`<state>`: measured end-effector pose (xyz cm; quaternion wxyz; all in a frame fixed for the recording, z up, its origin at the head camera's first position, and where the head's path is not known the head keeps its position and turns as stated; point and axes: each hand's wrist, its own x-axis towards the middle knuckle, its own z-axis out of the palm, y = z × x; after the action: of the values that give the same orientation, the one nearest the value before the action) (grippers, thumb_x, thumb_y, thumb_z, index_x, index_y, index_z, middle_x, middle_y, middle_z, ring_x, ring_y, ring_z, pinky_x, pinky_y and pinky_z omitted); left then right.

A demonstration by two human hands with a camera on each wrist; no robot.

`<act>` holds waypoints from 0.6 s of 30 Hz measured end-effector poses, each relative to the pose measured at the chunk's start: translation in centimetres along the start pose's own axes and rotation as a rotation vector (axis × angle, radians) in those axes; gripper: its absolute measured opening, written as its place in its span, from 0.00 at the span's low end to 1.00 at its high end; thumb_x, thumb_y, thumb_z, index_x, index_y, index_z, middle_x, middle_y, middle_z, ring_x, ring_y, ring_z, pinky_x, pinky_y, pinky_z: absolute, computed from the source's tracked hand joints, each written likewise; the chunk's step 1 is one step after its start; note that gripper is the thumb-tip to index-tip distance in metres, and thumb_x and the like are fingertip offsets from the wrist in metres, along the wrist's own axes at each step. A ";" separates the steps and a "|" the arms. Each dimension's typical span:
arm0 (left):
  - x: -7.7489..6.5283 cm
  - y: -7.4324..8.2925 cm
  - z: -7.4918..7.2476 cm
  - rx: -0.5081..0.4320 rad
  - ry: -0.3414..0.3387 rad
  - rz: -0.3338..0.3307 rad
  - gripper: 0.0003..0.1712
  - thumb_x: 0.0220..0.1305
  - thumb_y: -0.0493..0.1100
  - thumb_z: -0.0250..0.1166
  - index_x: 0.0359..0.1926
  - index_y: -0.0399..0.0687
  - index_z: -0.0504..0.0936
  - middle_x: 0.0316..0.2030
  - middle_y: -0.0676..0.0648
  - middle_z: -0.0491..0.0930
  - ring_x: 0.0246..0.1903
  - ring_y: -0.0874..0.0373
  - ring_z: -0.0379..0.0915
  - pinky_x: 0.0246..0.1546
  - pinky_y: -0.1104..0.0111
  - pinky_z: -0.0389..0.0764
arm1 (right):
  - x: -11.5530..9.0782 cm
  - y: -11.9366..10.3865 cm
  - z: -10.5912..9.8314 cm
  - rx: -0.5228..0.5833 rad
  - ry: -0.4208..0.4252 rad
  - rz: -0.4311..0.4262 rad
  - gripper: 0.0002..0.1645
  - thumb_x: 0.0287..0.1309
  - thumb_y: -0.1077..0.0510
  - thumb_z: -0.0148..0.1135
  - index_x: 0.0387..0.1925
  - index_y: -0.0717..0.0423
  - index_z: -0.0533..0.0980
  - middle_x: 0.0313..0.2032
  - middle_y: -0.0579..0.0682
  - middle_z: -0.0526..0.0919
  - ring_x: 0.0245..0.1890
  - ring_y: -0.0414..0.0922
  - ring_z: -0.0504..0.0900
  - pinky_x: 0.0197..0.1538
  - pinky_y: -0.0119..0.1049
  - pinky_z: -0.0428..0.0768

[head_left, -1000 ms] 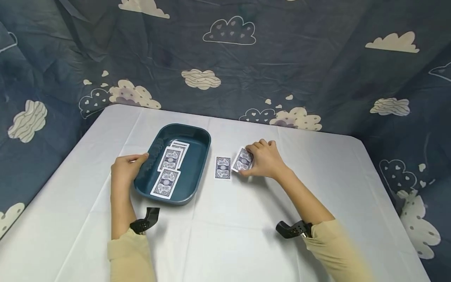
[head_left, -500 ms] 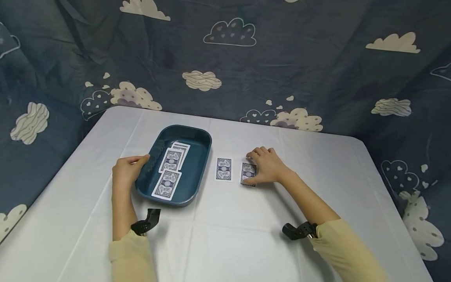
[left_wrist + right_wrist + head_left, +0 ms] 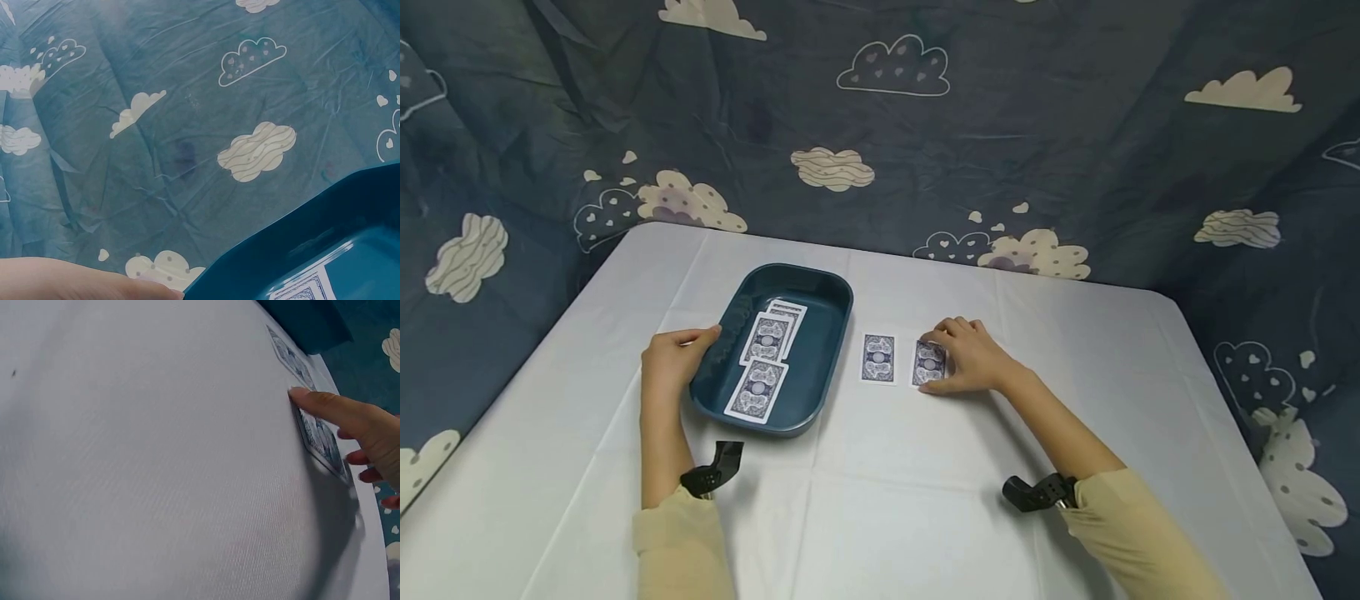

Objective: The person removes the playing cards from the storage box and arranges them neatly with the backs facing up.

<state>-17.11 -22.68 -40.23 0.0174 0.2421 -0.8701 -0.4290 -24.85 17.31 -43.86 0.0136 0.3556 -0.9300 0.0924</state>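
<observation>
My left hand [image 3: 672, 362] pinches the left rim of a dark teal tray [image 3: 837, 350]. Several playing cards [image 3: 756, 390] lie face down in it, some overlapping. To the right of the tray, a lone blue-backed playing card [image 3: 878, 358] lies face down on the white cloth. Just beyond it, my right hand [image 3: 966, 358] holds another face-down playing card [image 3: 928, 363] by its ends, thumb at the near edge and fingers at the far edge. The right wrist view shows the thumb at that card's [image 3: 322, 440] corner; whether more cards lie beneath it I cannot tell.
A white cloth [image 3: 880, 517] covers the table. Behind it and at both sides hangs a dark blue curtain [image 3: 1037, 125] with cloud prints. Black wrist cameras [image 3: 1039, 492] sit on both forearms.
The right hand has brought the tilted card away from the lone card, rightward and down to lie flat. Its fingers loosened, then closed on the card's ends again. The left hand stays at the tray.
</observation>
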 end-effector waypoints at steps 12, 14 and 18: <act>-0.3 0.0 -0.2 0.019 -0.015 -0.006 0.30 0.61 0.59 0.56 0.52 0.40 0.78 0.56 0.34 0.70 0.59 0.37 0.61 0.58 0.50 0.62 | 6.8 -12.7 -2.2 0.064 0.295 -0.130 0.47 0.29 0.23 0.65 0.50 0.46 0.74 0.48 0.46 0.73 0.49 0.43 0.68 0.49 0.40 0.66; -0.3 0.1 -0.3 0.026 -0.015 0.001 0.30 0.61 0.59 0.56 0.52 0.39 0.78 0.56 0.34 0.71 0.59 0.37 0.61 0.58 0.50 0.62 | 7.9 -15.7 -2.0 0.054 0.252 -0.159 0.47 0.30 0.23 0.65 0.51 0.45 0.73 0.49 0.45 0.72 0.50 0.42 0.68 0.50 0.38 0.66; -0.2 0.1 -0.1 0.033 -0.015 0.019 0.30 0.61 0.59 0.56 0.51 0.39 0.79 0.55 0.34 0.72 0.57 0.37 0.63 0.57 0.49 0.64 | 9.8 -19.6 -0.9 -0.060 0.085 -0.146 0.50 0.30 0.23 0.65 0.56 0.42 0.69 0.51 0.44 0.70 0.52 0.42 0.67 0.50 0.37 0.67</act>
<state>-16.95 -22.67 -40.06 0.0111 0.2309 -0.8795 -0.4161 -19.14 -3.28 -38.90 0.0703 0.4176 -0.9025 0.0783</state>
